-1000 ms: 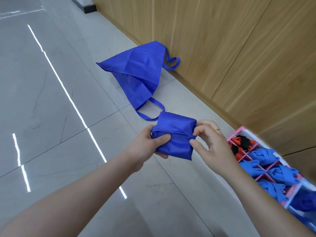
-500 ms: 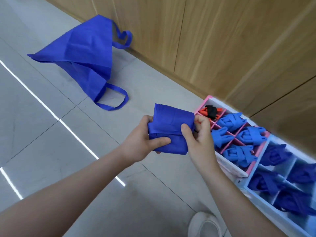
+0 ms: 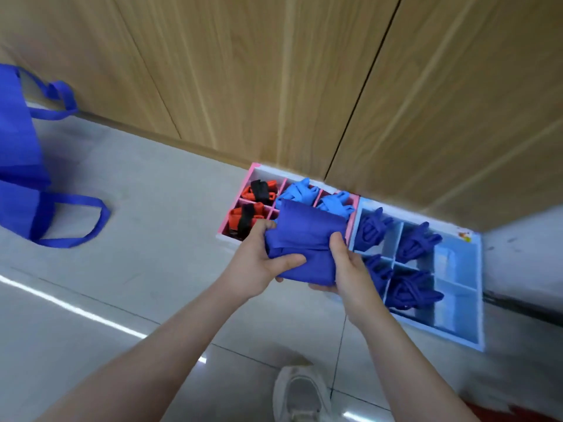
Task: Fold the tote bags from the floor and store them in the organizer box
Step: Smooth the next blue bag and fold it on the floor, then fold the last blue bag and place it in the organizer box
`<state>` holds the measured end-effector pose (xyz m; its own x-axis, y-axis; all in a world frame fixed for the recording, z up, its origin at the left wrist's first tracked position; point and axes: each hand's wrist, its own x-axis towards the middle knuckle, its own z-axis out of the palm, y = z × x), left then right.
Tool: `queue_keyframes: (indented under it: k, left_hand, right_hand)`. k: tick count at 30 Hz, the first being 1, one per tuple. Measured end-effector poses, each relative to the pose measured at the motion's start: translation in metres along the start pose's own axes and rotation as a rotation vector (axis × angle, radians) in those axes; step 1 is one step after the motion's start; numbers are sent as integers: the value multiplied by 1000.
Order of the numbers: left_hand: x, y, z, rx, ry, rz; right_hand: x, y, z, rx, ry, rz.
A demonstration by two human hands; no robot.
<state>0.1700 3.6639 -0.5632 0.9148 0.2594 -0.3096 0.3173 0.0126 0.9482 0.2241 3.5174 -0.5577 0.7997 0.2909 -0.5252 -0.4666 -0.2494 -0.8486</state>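
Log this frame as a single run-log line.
stage: carrying to store | folded blue tote bag: held by left hand and right hand above pink organizer box | unfolded tote bag: on floor

2 right-hand cells of the blue organizer box (image 3: 457, 271) lie open from above; its 4 others hold dark-blue bundles (image 3: 409, 287).

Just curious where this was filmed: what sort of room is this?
Probably an indoor room or hallway, perhaps in a home or office; I cannot tell which. It has a glossy tiled floor, a wood-panelled wall, and a pink organizer box and a blue organizer box set against it.
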Motion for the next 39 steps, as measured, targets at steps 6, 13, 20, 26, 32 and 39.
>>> queue_keyframes:
  k: [6,13,20,26,32,39]
  left_hand:
    - [37,11,53,111,-208,26]
    - [57,-25,140,460,-320,86]
    - [68,-87,151,1471,-568,801]
    - [84,-99,148,1378,-575,870]
    - [85,-100,145,1327,-567,882]
    - [87,-101,146,1358,-589,861]
  right_hand:
    - [3,2,-65,92,151,-102]
    - [17,14,-158,-104,345,-133]
    - [64,18,-264,-1427,501,-156]
    - [93,44,-283,-1847,274,-342]
    - [117,55,-280,-1862,39,-656]
    - [114,91,-282,-1673,-10,-352]
